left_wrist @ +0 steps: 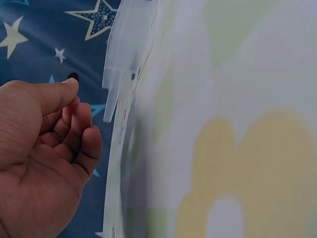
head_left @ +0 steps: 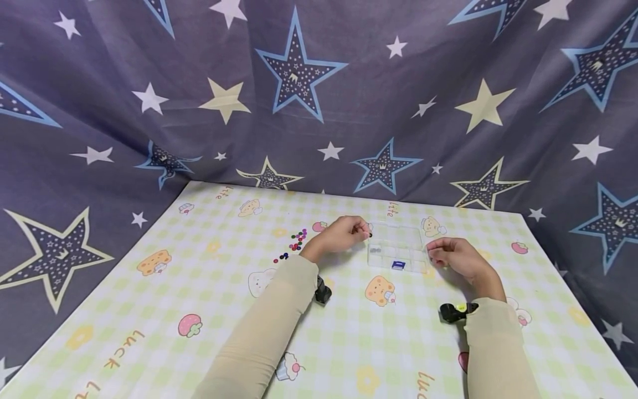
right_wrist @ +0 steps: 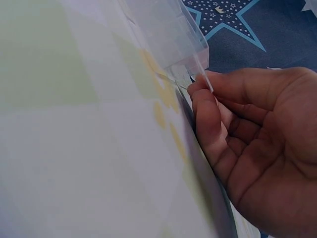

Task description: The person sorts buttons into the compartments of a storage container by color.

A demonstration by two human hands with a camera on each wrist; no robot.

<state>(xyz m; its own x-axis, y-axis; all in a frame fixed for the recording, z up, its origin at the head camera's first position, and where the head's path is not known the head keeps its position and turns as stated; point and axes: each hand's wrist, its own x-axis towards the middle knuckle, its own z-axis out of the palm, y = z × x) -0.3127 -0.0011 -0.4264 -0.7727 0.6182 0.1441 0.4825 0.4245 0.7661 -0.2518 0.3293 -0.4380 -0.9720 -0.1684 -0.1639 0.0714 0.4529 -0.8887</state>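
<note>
A clear plastic compartment box (head_left: 396, 246) with a small blue label (head_left: 398, 265) on its front lies on the table. My left hand (head_left: 344, 234) is at the box's left side and pinches a small dark bead (left_wrist: 73, 76) between thumb and index finger, its other fingers curled. At the right side, my right hand (head_left: 457, 256) pinches the clear edge of the box between thumb and fingers, as the right wrist view shows. Small greyish pieces (head_left: 375, 250) sit in a left compartment; their kind is too small to tell.
Several loose coloured beads (head_left: 297, 244) are scattered on the tablecloth left of my left hand. The checked tablecloth (head_left: 339, 332) covers the table, and a dark curtain with stars (head_left: 349, 111) hangs along its back edge.
</note>
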